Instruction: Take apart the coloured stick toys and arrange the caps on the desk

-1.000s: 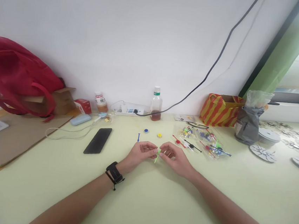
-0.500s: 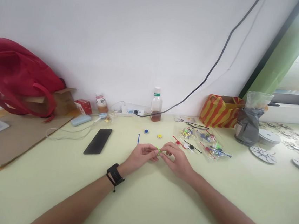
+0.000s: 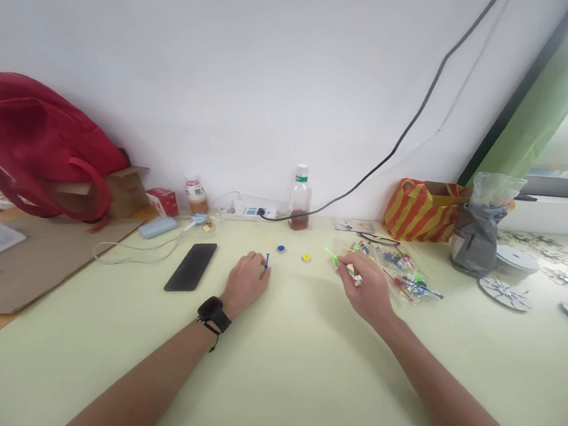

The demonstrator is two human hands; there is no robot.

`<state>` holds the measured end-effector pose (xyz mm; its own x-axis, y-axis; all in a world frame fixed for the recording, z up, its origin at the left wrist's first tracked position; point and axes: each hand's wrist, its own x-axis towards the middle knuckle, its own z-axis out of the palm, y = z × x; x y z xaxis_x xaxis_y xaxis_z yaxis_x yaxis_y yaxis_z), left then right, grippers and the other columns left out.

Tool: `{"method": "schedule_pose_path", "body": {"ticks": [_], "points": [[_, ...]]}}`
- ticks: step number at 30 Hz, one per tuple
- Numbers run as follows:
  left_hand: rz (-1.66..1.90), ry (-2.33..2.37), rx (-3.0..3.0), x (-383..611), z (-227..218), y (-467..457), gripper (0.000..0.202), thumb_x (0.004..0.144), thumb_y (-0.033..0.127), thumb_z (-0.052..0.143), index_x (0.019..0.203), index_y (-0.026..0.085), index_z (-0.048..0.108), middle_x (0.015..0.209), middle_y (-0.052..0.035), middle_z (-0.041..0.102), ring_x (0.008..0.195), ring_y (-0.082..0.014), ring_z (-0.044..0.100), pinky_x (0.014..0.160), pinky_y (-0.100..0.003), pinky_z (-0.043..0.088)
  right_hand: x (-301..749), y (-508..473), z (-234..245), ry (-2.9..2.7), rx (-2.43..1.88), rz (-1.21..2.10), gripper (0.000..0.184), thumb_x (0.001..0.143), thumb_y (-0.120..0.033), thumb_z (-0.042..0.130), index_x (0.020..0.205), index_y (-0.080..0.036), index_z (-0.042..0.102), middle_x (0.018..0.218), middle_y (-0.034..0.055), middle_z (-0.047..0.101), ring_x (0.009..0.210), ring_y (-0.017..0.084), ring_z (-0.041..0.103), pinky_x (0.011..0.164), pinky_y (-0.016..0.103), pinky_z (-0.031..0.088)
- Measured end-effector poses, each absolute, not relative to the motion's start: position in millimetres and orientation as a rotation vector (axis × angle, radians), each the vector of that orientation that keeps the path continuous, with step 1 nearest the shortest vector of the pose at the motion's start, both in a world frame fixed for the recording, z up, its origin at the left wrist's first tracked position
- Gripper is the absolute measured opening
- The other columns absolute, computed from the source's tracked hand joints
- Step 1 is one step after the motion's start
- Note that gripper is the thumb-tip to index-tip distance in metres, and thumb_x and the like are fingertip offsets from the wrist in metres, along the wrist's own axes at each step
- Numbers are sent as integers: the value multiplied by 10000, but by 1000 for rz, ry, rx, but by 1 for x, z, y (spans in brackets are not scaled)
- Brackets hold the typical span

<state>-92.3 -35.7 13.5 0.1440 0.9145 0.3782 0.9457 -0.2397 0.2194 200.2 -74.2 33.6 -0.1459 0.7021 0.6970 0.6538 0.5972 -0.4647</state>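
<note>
Counter (image 3: 268,372) is pale green; from my end I've got both hands in view over it. R hand (image 3: 367,291): fingers (image 3: 347,260) pinched tight on a slim green piece (image 3: 331,252), tip poking out twd the L, near the yellow disc (image 3: 306,258); can't tell if it touches the counter. L hand (image 3: 247,280): fingers bent in at the blue arrow (image 3: 267,261); can't tell whether they grip it. Blue disc (image 3: 281,249) sits btwn the hands.

Containers, R side: clear plastic bags (image 3: 417,299) lie flat w/ small mixed-colour pcs inside, partly hidden by the R hand. Striped bag (image 3: 412,212), red/yellow, stands behind them, mouth up; can't see in. Grey bag (image 3: 472,238) is just beside it, clear plastic up top. Tall btl (image 3: 300,198), capped, has reddish-brown liquid at the bottom; labelled btl (image 3: 195,193), farther L, shows brownish liquid below its label. Red box (image 3: 163,202) is next to that, contents hidden.
</note>
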Motion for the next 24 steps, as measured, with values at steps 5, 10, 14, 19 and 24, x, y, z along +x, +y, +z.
{"method": "schedule_pose_path", "body": {"ticks": [5, 10, 14, 19, 24], "points": [[-623, -1915, -2316, -90, 17, -41, 109, 959, 175, 514, 878, 219, 572, 982, -75, 679, 948, -251, 639, 752, -351, 445, 199, -68, 10, -2240, -1386, 103, 217, 873, -59, 532, 726, -216, 561, 812, 53, 670, 845, 216, 605, 689, 321, 418], [-760, -1926, -2335, -89, 18, -39, 91, 982, 203, 484, 938, 228, 559, 906, -65, 693, 855, -247, 647, 675, -327, 404, 201, -55, 1, -2203, -1508, -78, 209, 901, -71, 547, 765, -223, 594, 869, 84, 682, 905, 258, 587, 700, 343, 402], [-1117, -1905, -2441, -94, 12, -30, 103, 990, 238, 474, 966, 226, 573, 848, -39, 704, 748, -209, 645, 672, -309, 438, 203, -48, -4, -2136, -1564, -115, 229, 933, -87, 534, 770, -226, 615, 885, 104, 676, 917, 274, 580, 721, 358, 418], [-1421, -1850, -2445, -100, 0, -16, 127, 925, 209, 518, 987, 215, 629, 845, -32, 728, 755, -191, 672, 717, -300, 503, 209, -52, -3, -2046, -1495, -153, 140, 965, -270, 580, 862, -225, 663, 943, 98, 674, 948, 279, 596, 791, 395, 455], [-1441, -1878, -2454, -101, -5, -11, 150, 933, 259, 543, 1001, 215, 670, 843, -29, 754, 758, -190, 697, 721, -293, 528, 210, -56, 8, -1877, -1357, -48, 253, 997, -397, 563, 829, -223, 638, 930, 79, 658, 938, 253, 635, 829, 385, 476]]}}
